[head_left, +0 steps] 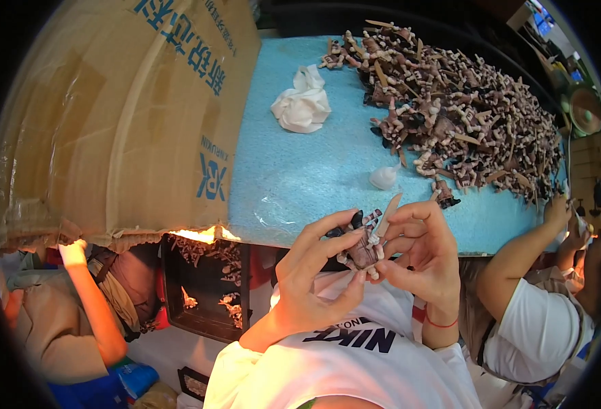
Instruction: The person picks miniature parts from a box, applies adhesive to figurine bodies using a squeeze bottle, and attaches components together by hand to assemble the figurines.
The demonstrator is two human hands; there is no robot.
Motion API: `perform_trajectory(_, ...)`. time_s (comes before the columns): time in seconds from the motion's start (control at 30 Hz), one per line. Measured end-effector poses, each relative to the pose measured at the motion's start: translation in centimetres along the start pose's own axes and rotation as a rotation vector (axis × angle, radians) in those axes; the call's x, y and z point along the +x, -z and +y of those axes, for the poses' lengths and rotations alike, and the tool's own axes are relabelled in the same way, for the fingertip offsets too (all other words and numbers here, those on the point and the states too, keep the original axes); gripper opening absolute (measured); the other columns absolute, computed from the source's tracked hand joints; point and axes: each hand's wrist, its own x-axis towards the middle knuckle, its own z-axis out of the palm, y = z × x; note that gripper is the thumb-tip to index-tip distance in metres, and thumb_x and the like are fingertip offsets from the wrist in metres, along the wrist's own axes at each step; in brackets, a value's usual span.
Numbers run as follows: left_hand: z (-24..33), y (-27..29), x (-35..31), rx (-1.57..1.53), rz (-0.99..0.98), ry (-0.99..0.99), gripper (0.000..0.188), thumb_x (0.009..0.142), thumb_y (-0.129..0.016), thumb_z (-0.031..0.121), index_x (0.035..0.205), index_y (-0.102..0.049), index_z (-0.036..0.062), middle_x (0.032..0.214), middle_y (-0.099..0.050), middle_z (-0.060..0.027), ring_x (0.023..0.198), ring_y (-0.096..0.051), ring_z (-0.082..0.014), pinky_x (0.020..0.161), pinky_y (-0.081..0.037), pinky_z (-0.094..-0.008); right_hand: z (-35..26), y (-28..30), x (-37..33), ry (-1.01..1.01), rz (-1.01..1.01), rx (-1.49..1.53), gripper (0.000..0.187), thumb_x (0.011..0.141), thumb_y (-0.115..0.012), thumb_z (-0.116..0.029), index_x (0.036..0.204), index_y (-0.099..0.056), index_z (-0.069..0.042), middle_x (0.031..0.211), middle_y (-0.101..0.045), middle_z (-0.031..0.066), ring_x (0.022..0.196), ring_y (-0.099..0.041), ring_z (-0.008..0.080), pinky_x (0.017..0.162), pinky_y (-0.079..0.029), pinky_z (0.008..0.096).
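Observation:
A small plastic toy figure [363,253] with a brownish body, black parts and striped limbs is held up in front of my chest, over the near edge of the table. My left hand [314,262] grips its body from the left, thumb below and fingers above. On the other side, my right hand [426,252] has its fingers closed around the figure's pale arm and a beige sword-like blade [390,215] that points up. The exact contact of the right fingertips is partly hidden. Just beyond lie a small translucent white piece [383,178] and one loose figure [444,193].
A big pile of similar figures [464,116] covers the right of the blue tabletop [259,163]. Crumpled white tissue [302,102] lies at its left. A large cardboard box [123,129] stands far left; a black crate [205,300] with parts sits below. Co-workers' arms [525,252] flank me.

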Motion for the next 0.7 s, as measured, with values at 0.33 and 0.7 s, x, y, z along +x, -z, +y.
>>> perform_trajectory(0.33,-0.25,-0.49,-0.06,0.002,0.043,-0.015,0.04,0.064,-0.067,0.003,0.102,-0.058,-0.0028,0.11,-0.053,-0.0219,0.091,-0.06,-0.0257,0.075,-0.049,-0.029,-0.07,0.05,0.41,0.016,-0.043,-0.055,0.051,0.069,-0.06,0.011,0.115,-0.039,0.002,0.084,-0.054,0.0087,0.075,-0.06,0.0123,0.06,-0.053,0.0205)
perform_trajectory(0.7,-0.2,-0.3,0.12,0.018,0.02,-0.028,0.04,0.065,-0.065,0.001,0.104,-0.058,-0.0026,0.114,-0.051,-0.0217,0.094,-0.059,-0.027,0.076,-0.049,-0.0303,0.21,0.21,0.54,0.022,-0.052,-0.013,0.05,0.069,-0.059,0.01,0.115,-0.04,0.003,0.087,-0.053,0.0089,0.078,-0.06,0.0128,0.06,-0.054,0.0209)
